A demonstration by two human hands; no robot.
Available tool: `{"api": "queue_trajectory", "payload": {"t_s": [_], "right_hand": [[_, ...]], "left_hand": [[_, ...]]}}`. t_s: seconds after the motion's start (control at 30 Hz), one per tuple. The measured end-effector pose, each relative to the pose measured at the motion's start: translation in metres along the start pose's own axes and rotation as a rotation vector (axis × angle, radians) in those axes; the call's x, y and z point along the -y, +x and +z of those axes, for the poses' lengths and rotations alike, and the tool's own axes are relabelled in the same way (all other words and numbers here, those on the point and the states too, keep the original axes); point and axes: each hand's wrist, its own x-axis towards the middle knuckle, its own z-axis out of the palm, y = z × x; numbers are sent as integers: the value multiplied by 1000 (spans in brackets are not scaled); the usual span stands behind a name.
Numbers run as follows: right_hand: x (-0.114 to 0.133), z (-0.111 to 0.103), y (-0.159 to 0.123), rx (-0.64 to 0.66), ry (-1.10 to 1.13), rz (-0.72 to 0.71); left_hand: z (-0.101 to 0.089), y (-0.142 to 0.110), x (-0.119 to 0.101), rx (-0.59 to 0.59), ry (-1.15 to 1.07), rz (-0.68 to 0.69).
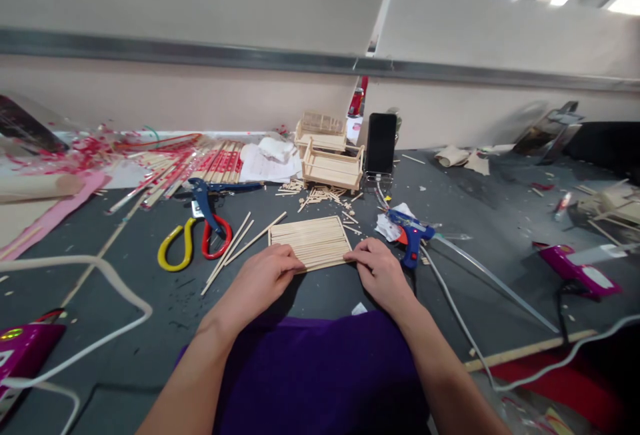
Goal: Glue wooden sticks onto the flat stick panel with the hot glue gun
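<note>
A flat panel of thin wooden sticks (313,238) laid side by side rests on the grey table in front of me. My left hand (273,270) pinches its near left edge between thumb and fingers. At its near right corner, my right hand (379,268) has its fingertips closed on the edge. Several loose wooden sticks (227,255) lie left of the panel. To the right, a blue glue gun (412,235) with a long clear glue stick lies on the table. Beyond the panel are short stick offcuts (325,196).
Small wooden stick models (333,167) stand at the back beside an upright phone (381,144). Scissors with yellow and red handles (193,245) and a blue-handled cutter (205,202) lie left. Bundled sticks (220,162) sit behind. Purple power strips (575,268) and white cables (457,302) flank me.
</note>
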Motion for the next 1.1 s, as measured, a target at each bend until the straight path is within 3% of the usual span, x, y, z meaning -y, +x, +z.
{"api": "queue_trajectory", "payload": {"t_s": [0.4,0.53,0.6,0.67,0.77,0.9,1.0,1.1], "right_hand": [[-1,2,2,11,9,-3],[9,-8,3,-124,67,21],[11,-21,0,-289,52,120],[9,-37,-6,-445,-5,301],[-4,-60,-20,-533,-123,534],[-20,-74,-32,-350,-261,641],[-25,-71,-33,-196,-279,701],[-29,-65,-30,-152,-288,737]], "left_hand": [[2,1,-2,-13,-12,-22],[1,0,0,-30,-72,-30],[-3,-1,4,-93,-142,-55],[-9,-3,10,-227,-213,-111],[-17,-6,21,-454,-265,-265],[-19,-9,34,-583,-307,-438],[-15,-9,40,-602,-325,-444],[-12,-8,43,-603,-314,-444]]}}
